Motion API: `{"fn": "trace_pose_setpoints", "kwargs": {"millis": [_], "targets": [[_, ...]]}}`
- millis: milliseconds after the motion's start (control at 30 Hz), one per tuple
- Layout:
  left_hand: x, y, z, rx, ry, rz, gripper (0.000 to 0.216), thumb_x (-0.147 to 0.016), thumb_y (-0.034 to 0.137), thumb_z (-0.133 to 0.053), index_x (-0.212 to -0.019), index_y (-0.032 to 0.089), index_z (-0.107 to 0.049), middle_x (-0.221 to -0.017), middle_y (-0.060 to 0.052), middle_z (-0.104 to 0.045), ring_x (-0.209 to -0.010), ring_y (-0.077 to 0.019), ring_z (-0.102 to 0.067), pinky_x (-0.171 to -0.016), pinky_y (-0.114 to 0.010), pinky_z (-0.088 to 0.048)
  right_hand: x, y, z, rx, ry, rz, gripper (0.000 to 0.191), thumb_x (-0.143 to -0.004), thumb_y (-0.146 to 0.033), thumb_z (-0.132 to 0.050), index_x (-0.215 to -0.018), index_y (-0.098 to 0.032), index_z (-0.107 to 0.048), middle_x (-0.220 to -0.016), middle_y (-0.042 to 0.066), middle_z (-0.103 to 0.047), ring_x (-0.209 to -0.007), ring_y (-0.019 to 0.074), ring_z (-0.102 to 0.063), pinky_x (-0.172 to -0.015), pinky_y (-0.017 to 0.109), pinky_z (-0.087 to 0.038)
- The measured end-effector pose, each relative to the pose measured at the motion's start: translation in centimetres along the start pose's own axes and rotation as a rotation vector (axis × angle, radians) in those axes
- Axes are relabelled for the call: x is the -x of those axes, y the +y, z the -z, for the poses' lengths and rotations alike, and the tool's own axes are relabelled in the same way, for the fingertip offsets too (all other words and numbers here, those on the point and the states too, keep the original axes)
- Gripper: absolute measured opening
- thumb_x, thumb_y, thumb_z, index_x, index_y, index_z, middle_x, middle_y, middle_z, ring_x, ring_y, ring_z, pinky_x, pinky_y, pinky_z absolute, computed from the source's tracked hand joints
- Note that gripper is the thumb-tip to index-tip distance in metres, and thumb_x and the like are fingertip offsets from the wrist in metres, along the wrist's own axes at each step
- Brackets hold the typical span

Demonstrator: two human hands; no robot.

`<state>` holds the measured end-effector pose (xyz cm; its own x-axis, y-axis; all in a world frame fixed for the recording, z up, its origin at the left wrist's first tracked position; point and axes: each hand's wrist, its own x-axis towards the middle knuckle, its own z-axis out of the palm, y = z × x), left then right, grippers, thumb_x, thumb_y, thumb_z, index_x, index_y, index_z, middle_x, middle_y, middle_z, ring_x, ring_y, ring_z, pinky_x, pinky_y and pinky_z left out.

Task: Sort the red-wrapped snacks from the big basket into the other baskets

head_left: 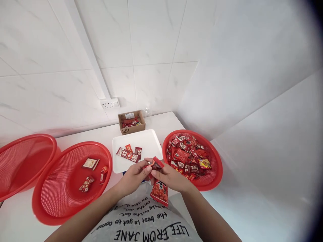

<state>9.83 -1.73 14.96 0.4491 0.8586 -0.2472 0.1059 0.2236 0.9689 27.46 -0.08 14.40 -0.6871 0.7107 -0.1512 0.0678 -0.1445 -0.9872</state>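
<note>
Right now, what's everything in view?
Tray: one, white, centre
Tray packets: several, red and white, inside
Middle basket: one, red, left of tray
Middle-basket packets: several, red and cream, inside
Left basket: one, red, leftmost
Right basket: one, red, rightmost
Right-basket packets: many, mostly red, inside
Box: one, brown, behind tray
Box packets: several, red, inside
Clear plastic: one, beside box
Blue edge: one, under tray
Table: one, white, under tray
Walls: two, whitish, back and right
Socket: one, white, back wall
Trunking: one, white, above socket
Held packet: at least one, red, centre
Shirt: one, grey, lower centre
Forearms: two, lower edge
Fingers: several, both hands, on held packet
</note>
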Motion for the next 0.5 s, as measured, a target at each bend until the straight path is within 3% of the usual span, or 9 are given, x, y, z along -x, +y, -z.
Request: {"fn": "trace_pose_setpoints", "kwargs": {"millis": [100,200,367,500], "targets": [[0.3,0.3,0.0,-0.004,0.093,-0.041,0.035,-0.084,0.051,-0.048,-0.072,0.019,-0.05,-0.068,0.002,-0.048,-0.063,-0.0128,-0.046,-0.061,-0.025,-0.039,0.0,-0.7,-0.6,0.13,0.137,0.08,0.036,-0.089,-0.049,-0.044,-0.103,-0.018,-0.058,-0.079,-0.001,-0.057,-0.073,0.0126,-0.053,-0.069,0.026,-0.045],[0.9,1.0,0.2,-0.07,0.146,-0.063,0.039,-0.082,0.054,-0.049,-0.064,0.02,-0.042,-0.061,0.005,-0.039,-0.059,-0.0111,-0.038,-0.056,-0.023,-0.034,0.3,-1.8,-0.9,0.287,0.284,0.092,0.032,-0.089,-0.047,-0.046,-0.082,-0.017,-0.056,-0.07,-0.003,-0.053,-0.064,0.0108,-0.047,-0.058,0.022,-0.038],[1.8,3.1,0.1,-0.132,0.043,-0.067,0.044,-0.081,0.061,-0.045,-0.07,0.018,-0.05,-0.067,0.001,-0.049,-0.066,-0.014,-0.044,-0.061,-0.024,-0.038,0.8,-3.8,-1.4,0.33,0.296,0.157,0.031,-0.09,-0.042,-0.047,-0.071,-0.018,-0.051,-0.063,-0.004,-0.049,-0.057,0.0088,-0.04,-0.052,0.021,-0.032],[2.2,4.2,0.3,-0.169,0.023,-0.073,0.047,-0.079,0.063,-0.047,-0.069,0.017,-0.053,-0.065,0.001,-0.049,-0.066,-0.0139,-0.043,-0.06,-0.024,-0.038,1.2,-4.5,-1.9,0.292,0.3,0.199,0.03,-0.09,-0.041,-0.047,-0.073,-0.018,-0.053,-0.064,-0.003,-0.05,-0.059,0.0094,-0.043,-0.054,0.021,-0.034]]}}
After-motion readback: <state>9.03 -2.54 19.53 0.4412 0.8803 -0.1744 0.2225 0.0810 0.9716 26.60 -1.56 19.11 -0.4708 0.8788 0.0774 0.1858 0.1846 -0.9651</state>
